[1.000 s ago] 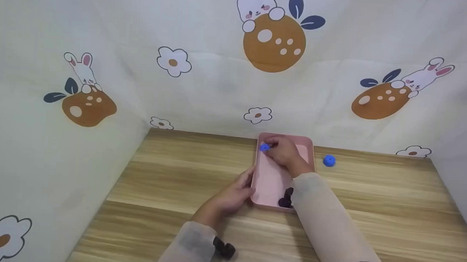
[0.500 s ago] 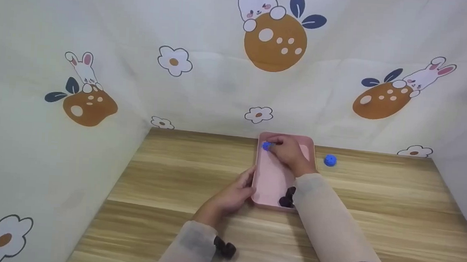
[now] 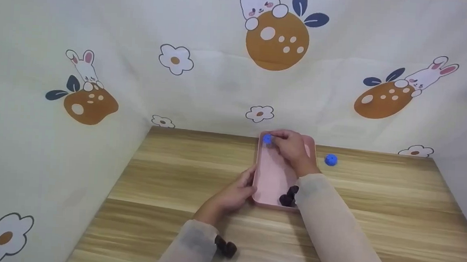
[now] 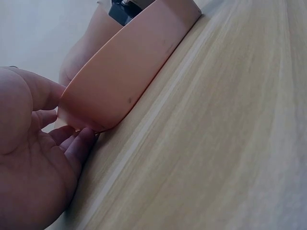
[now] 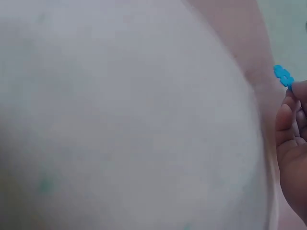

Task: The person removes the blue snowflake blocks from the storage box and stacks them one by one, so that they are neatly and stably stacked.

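A shallow pink tray lies on the wooden table against the back cloth. My left hand grips its near left side; in the left wrist view, thumb and fingers hold the wall between rim and base. Over the tray's far left corner, my right hand pinches a blue notched plastic disc, a snowflake-style building piece. The right wrist view shows this disc edge-pinched between thumb and finger. Part of the tray is hidden under the right hand and sleeve.
Another round blue notched piece lies on the table right of the tray. Dark wrist devices hang from both sleeves, one over the tray's near end. A printed cloth rises behind and at both sides of the wooden table.
My right hand has shifted slightly away from me with the blue disc, closer to the tray's far wall. The left hand stays on the tray.
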A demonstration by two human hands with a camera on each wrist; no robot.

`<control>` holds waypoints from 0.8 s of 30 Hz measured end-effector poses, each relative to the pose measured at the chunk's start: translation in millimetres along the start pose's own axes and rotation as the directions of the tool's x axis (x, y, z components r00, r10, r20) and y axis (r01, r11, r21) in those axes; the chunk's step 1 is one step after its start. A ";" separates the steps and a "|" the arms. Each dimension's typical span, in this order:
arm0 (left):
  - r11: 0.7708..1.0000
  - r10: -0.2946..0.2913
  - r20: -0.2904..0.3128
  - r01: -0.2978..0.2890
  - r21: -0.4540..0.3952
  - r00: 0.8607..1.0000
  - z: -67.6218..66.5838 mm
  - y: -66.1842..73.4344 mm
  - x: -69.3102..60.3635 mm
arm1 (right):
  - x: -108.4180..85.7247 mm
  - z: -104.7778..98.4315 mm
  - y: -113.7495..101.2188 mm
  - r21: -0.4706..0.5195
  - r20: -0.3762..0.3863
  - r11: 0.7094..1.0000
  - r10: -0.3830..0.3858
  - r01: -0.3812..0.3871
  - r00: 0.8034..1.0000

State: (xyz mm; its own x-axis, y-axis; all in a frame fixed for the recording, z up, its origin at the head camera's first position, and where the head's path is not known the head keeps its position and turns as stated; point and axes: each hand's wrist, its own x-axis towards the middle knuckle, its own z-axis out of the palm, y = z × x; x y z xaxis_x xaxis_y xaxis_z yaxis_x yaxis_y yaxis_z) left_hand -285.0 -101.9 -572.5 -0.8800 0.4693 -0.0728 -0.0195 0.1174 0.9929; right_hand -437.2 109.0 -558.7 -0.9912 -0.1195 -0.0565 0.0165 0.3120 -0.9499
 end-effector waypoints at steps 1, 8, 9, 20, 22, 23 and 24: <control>1.000 -0.002 0.000 0.002 0.000 1.000 0.4 0.3 0.2 | -1.5 -1.3 -2.8 0.007 -0.004 1.000 0.007 -0.007 1.000; 1.000 -0.027 -0.017 0.028 0.015 0.999 1.2 2.5 2.0 | -6.7 -15.9 -25.0 -0.158 -0.169 0.985 0.041 -0.068 0.985; 1.000 -0.029 -0.018 0.029 0.012 0.999 1.1 2.6 2.3 | -6.1 -18.5 -27.6 -0.151 -0.182 0.987 0.033 -0.061 0.983; 1.000 -0.019 -0.016 0.019 -0.008 1.000 0.6 1.3 0.2 | -23.7 -35.8 -53.3 0.303 -0.125 0.953 0.027 0.012 0.992; 1.000 -0.021 -0.016 0.021 0.001 1.000 0.5 1.5 -0.5 | -30.9 -41.3 -52.5 0.336 -0.124 0.942 0.043 0.001 0.991; 1.000 -0.024 -0.017 0.024 0.003 1.000 0.5 1.9 -1.0 | -34.2 -44.8 -51.4 0.347 -0.126 0.938 0.048 -0.001 0.991; 1.000 -0.023 -0.016 0.023 0.002 1.000 0.4 2.1 -1.1 | -37.4 -48.7 -49.8 0.357 -0.127 0.934 0.053 -0.004 0.990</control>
State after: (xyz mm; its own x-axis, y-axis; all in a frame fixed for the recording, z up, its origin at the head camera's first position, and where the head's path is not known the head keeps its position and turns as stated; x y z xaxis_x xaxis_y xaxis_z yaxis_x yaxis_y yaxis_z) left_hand -283.9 -101.9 -570.3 -0.8870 0.4520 -0.0941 -0.0389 0.1298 0.9908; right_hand -407.3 143.8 -494.3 -0.9976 0.0181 -0.0674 0.0665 -0.0442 -0.9968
